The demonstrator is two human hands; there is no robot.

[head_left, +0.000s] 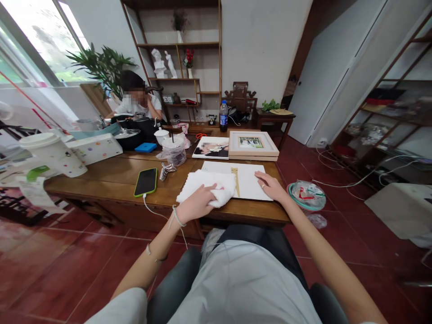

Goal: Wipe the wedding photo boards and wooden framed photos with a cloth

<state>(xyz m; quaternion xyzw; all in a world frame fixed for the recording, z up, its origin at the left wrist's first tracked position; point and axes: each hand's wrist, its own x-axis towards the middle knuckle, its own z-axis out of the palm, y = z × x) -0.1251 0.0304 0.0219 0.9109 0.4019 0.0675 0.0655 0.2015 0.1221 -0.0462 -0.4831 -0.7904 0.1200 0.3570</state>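
"What's on the wooden table [114, 171]?"

"The left hand [200, 201], half curled on a fluffy white cloth [209, 177]; whether its fingers grip, I can't tell. The cloth hides part of a flat white board [249, 186] bearing a tapering tan strip [235, 177]. The right hand [271, 186] spreads open on the board's right end, holding nothing."

"And around?"

"A paper cup [54, 155], a rectangular phone [146, 182], a bagged plastic cup [173, 150], a pale frame [253, 152] just behind the board."

A "3" shows on the small white number blocks [168, 99] left of the blue-capped dark plastic bottle [223, 116], whose blue label [223, 119] is too blurred to read.
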